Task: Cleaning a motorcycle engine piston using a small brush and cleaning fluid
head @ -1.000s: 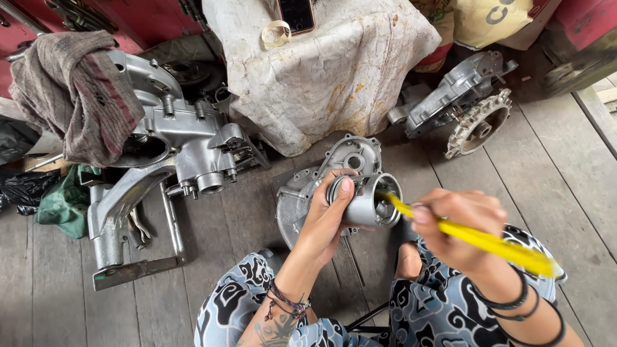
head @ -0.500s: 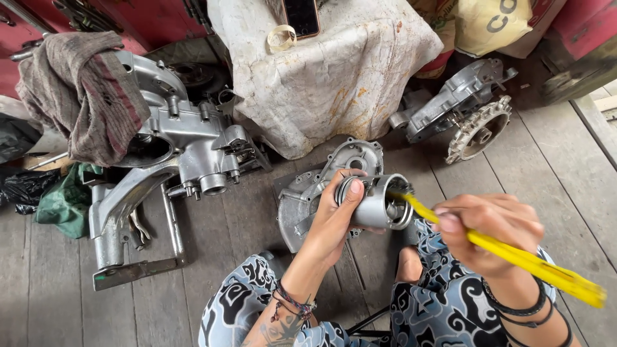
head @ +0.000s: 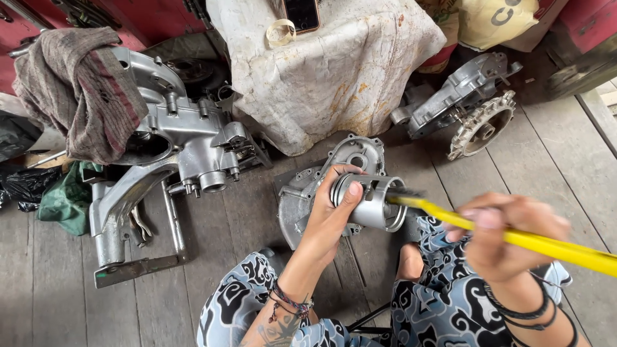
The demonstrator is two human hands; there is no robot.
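Piston [head: 371,202], a silvery one, is up in the air over the wooden floor [head: 553,167], lying on its side with the open skirt end facing the right. The left hand [head: 331,215] is wrapped around its closed crown end, thumb pressed on the top, fingers curled behind. The right hand [head: 508,234] is pretty blurred but it's clenched around a yellow-handled brush [head: 514,238], and the dark bristle end sits right at the piston's upper edge, touching or as good as.

Just under and behind the piston there's a grey engine cover [head: 308,193] lying flat on the floor. Off to the left sits a big engine casing [head: 186,141] with a brownish rag [head: 80,90] draped over it. Another casing part with a toothed ring [head: 479,106] is up on the right, well apart, and a stained white cloth [head: 328,64] covers something behind.
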